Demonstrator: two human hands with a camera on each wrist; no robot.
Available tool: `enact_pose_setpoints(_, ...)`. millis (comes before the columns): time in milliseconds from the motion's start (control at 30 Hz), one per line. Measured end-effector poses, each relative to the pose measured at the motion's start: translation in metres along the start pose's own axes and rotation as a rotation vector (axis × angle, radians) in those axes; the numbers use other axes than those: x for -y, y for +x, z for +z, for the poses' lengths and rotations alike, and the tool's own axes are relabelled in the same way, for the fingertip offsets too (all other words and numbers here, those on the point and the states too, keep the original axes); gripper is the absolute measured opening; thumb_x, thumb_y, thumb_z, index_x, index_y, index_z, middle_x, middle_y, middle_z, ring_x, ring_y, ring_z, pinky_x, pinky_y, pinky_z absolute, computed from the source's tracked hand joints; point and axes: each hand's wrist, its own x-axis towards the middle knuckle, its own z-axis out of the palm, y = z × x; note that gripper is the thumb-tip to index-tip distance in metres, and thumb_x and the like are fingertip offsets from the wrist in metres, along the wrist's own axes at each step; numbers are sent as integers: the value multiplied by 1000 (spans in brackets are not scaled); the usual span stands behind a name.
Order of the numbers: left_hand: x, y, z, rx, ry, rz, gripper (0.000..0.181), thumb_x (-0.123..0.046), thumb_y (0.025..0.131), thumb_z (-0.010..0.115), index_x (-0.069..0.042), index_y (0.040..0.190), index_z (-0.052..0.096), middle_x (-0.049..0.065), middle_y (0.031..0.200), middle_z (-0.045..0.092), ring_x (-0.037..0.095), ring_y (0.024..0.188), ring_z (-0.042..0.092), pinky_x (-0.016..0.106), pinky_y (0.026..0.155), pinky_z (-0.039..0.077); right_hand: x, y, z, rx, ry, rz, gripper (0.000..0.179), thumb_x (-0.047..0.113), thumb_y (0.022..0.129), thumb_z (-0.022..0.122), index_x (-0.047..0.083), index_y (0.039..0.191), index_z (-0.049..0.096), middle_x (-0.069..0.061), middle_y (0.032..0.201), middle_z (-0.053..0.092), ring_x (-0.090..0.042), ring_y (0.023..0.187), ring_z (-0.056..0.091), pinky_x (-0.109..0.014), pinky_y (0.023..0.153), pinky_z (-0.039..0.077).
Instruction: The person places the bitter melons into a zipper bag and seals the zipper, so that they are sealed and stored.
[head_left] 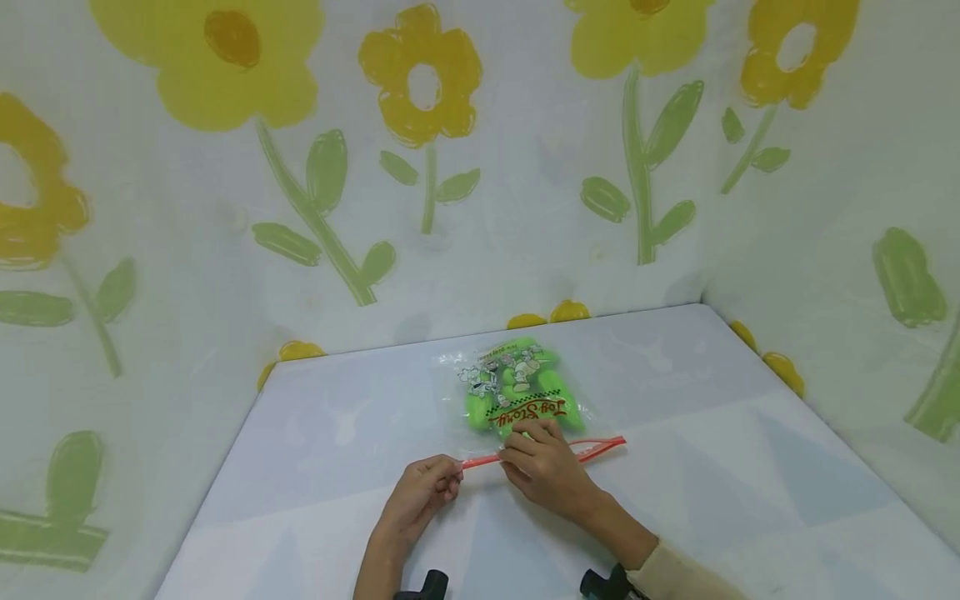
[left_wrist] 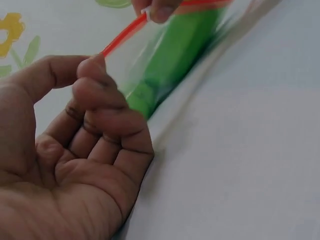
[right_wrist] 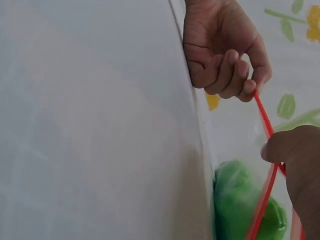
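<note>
A clear zip bag [head_left: 517, 387] printed with cartoon figures and "Toy Story" lies on the table, its lettering upside down in the head view. Bright green rounded contents [right_wrist: 240, 200] fill it. Along its near edge runs a red zip strip [head_left: 607, 444]. My left hand [head_left: 420, 500] pinches the strip's left end between thumb and forefinger. Further along, my right hand [head_left: 547, 471] pinches the strip at a small white slider [left_wrist: 145, 13]. Left of the right hand the strip is a single taut line; to the right its two sides stand apart in a loop.
The bag lies on a pale table [head_left: 750, 500] with faint geometric print. Walls with yellow flowers [head_left: 420, 75] close in the back and both sides. Dark wrist camera mounts [head_left: 431, 585] show at the bottom of the head view.
</note>
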Motion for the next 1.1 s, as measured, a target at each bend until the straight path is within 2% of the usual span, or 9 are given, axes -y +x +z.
enact_pose_setpoints(167, 1, 2, -4, 84, 80, 14, 24, -19, 98, 63, 3, 90, 67, 4, 77, 61, 10, 67, 53, 19, 59, 47, 1, 2, -1, -1, -9, 4, 23, 5, 70, 88, 14, 86, 75, 6, 87, 62, -22, 99, 61, -37, 83, 41)
enact_pose_setpoints(300, 2, 1, -3, 115, 126, 31, 32, -24, 98, 67, 7, 95, 68, 3, 79, 63, 9, 68, 54, 19, 59, 47, 2, 3, -2, 12, -13, -1, 19, 6, 72, 86, 14, 85, 74, 6, 87, 61, -20, 99, 60, -36, 84, 41)
enact_pose_setpoints(367, 2, 2, -3, 113, 125, 30, 32, -22, 97, 68, 10, 96, 67, 3, 78, 64, 9, 66, 54, 19, 58, 47, 2, 4, -2, 29, -31, -18, 11, 9, 78, 81, 14, 84, 74, 6, 86, 60, -19, 98, 58, -36, 84, 41)
enact_pose_setpoints(467, 2, 1, -3, 95, 87, 9, 26, -16, 95, 68, 10, 93, 68, 2, 76, 65, 8, 64, 54, 18, 56, 46, 1, 4, -2, 56, -65, -55, 5, 11, 80, 76, 14, 83, 73, 5, 85, 59, -17, 98, 57, -35, 85, 41)
enact_pose_setpoints(667, 0, 2, -2, 86, 8, -6, 19, -11, 93, 68, 7, 87, 69, 2, 74, 65, 8, 62, 53, 18, 55, 45, -2, 5, -2, 85, -88, -75, 16, 12, 72, 83, 14, 84, 73, 4, 86, 59, -17, 99, 56, -35, 86, 41)
enact_pose_setpoints(767, -1, 2, 0, 80, 1, -2, 19, -11, 93, 68, 7, 88, 69, 3, 73, 65, 8, 62, 53, 18, 55, 45, -4, 4, -3, 88, -75, -72, 16, 10, 73, 83, 14, 84, 72, 4, 87, 59, -18, 99, 56, -35, 87, 42)
enact_pose_setpoints(933, -1, 3, 2, 58, -21, -9, 18, -8, 91, 69, 10, 90, 69, 3, 73, 66, 8, 61, 53, 17, 54, 44, -8, 2, -6, 88, -59, -75, 8, 8, 80, 74, 14, 84, 71, 4, 86, 57, -19, 98, 56, -37, 86, 41)
enact_pose_setpoints(1100, -1, 1, 0, 38, -30, -15, 20, -8, 90, 70, 12, 90, 69, 4, 73, 67, 7, 60, 53, 16, 53, 45, -9, 1, -8, 90, -50, -79, 11, 7, 77, 76, 14, 83, 71, 5, 84, 57, -18, 96, 54, -37, 85, 40)
